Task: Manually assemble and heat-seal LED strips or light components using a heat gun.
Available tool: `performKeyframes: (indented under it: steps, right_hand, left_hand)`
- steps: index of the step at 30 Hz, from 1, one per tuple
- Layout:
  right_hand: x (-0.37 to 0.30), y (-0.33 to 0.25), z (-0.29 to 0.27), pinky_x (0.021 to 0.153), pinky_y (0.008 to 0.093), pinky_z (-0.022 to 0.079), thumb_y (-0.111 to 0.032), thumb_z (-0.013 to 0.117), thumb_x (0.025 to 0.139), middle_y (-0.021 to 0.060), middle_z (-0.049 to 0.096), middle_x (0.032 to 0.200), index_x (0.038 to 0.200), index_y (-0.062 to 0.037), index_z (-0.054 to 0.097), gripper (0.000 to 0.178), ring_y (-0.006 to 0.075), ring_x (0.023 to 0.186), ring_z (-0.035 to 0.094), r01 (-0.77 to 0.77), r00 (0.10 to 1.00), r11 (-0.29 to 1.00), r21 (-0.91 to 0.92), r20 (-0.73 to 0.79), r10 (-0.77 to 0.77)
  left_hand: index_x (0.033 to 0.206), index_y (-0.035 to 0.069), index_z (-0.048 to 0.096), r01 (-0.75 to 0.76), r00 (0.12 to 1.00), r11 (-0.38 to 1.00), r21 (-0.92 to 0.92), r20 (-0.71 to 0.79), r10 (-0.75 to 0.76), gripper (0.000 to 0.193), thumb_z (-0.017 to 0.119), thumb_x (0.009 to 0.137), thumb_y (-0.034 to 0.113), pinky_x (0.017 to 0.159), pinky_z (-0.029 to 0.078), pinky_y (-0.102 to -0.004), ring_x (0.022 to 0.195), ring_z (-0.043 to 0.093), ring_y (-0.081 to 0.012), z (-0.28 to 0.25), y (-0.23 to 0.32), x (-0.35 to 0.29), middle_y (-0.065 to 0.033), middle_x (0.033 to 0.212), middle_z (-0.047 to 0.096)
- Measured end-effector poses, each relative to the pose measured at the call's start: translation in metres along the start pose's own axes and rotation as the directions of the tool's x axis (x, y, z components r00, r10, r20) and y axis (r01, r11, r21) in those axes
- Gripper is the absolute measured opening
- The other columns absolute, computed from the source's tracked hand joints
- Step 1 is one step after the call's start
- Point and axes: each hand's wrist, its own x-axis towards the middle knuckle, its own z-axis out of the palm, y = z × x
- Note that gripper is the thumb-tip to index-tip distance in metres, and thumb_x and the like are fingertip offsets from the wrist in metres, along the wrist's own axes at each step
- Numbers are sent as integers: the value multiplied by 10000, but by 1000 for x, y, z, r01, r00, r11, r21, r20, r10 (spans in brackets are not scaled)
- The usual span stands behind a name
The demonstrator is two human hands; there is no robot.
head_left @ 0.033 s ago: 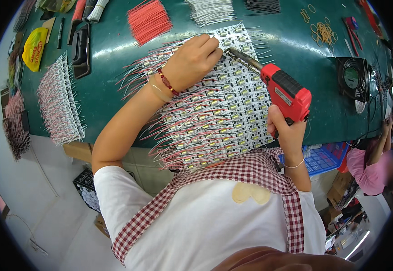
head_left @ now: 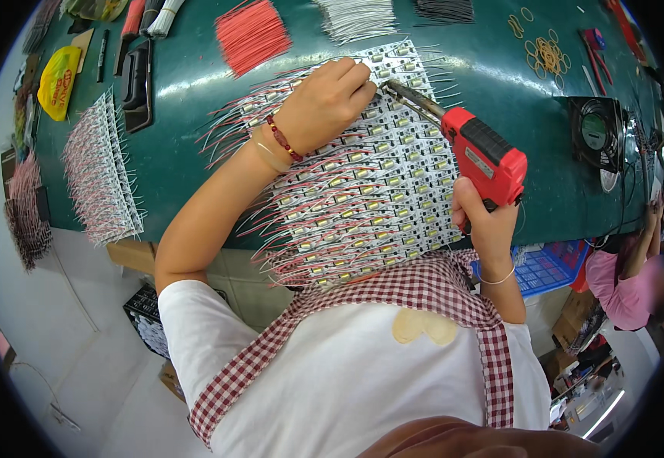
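A wide panel of small white circuit boards (head_left: 423, 179) lies on the green table in front of me, with thin red and white wires sticking out from its left side. My right hand (head_left: 488, 225) grips the handle of a red and black soldering gun (head_left: 487, 156), whose tip points up and left onto the upper part of the panel. Close by that tip, my left hand (head_left: 328, 103) rests over the boards, thumb and fingers pinched together. What the left fingertips hold is hidden behind the hand.
Bundles of red wires (head_left: 252, 37), white wires (head_left: 356, 17) and black wires (head_left: 444, 9) lie along the far side. Another wired board stack (head_left: 103, 172) is at left. Rubber bands (head_left: 547, 55) and a black device (head_left: 595, 133) sit right, above a blue crate (head_left: 549, 267). A person in pink (head_left: 618, 282) is nearby.
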Motion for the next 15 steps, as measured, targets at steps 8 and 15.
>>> performKeyframes:
  steps: [8, 15]
  right_hand:
    - [-3, -5, -8, 433, 212, 406, -112, 653, 856, 20, 584, 621, 796, -16, 601, 124, 80, 472, 537, 84, 996, 991, 100, -18, -83]
    - [-3, 0, -6, 445, 224, 414, -125, 579, 891, 56, 561, 609, 1091, 77, 528, 289, 105, 463, 519, 99, 995, 995, 30, 25, -100]
  left_hand:
    - [914, -3, 611, 3, 1000, 1000, -1, 4, -3, 227, 574, 693, 33, 688, 459, -324, 774, 513, -235, 0, 0, 0, -90, 820, 479]
    - [910, -3, 611, 8, 1000, 1000, -1, 19, -8, 221, 577, 694, 27, 688, 461, -325, 780, 520, -239, 0, 0, 0, -90, 823, 491]
